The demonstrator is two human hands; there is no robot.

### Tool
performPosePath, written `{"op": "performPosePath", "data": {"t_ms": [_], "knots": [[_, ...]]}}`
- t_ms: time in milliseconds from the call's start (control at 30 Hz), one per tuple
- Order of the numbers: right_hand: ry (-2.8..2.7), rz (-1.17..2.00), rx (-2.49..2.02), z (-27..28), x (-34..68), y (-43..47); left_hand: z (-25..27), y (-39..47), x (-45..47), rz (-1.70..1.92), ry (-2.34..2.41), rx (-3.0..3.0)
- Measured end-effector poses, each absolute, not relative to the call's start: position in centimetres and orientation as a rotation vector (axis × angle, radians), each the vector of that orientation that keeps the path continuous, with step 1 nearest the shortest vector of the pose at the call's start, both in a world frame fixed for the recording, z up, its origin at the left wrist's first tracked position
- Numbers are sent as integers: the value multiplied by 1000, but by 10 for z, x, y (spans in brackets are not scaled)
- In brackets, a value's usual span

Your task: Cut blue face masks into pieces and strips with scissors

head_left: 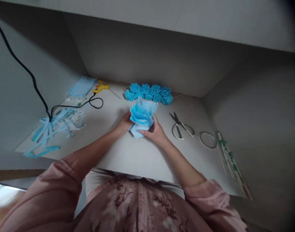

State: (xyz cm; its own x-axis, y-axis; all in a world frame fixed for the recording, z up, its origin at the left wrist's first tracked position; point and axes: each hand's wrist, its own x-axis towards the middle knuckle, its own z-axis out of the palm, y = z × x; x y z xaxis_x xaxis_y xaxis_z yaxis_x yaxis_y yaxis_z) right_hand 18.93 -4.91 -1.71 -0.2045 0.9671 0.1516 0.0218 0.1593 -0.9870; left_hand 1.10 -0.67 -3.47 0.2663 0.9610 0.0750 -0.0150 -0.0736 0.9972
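A loose bunch of light-blue mask fabric (142, 115) is held between my two hands above the middle of the white table. My left hand (125, 124) grips its left side, with most of the fingers hidden behind the fabric. My right hand (157, 131) holds the right side, thumb across the front lower layers and the other fingers behind. Just beyond the bunch lie two rows of blue rolled roses (155, 90), with thin sticks poking out at both ends. Scissors (178, 125) with white handles rest to the right, blades apart.
A yellow glue gun (100, 86) lies at the back left, its black cord (33, 77) running up the left side. Near it are a stack of blue face masks (81, 87) and cut strips (49, 132). Rightward are a ring (207, 140) and wrapped sticks (231, 158). Walls enclose the table.
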Motion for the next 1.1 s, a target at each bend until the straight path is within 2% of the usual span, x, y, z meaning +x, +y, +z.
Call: {"op": "performPosePath", "data": {"t_ms": [133,367,833,1100], "knots": [[-1236,1158,-1035,-25,186,-45,-34,-12,10,1098,979,1277],[-911,1350,-1014,-24,192,-40,-34,-15,14,1024,896,1240],[-1129,1174,-1022,-19,192,-42,-20,-21,12,899,883,1097],[-1210,999,-1026,-15,199,-38,-22,-20,13,908,1028,1327]]}}
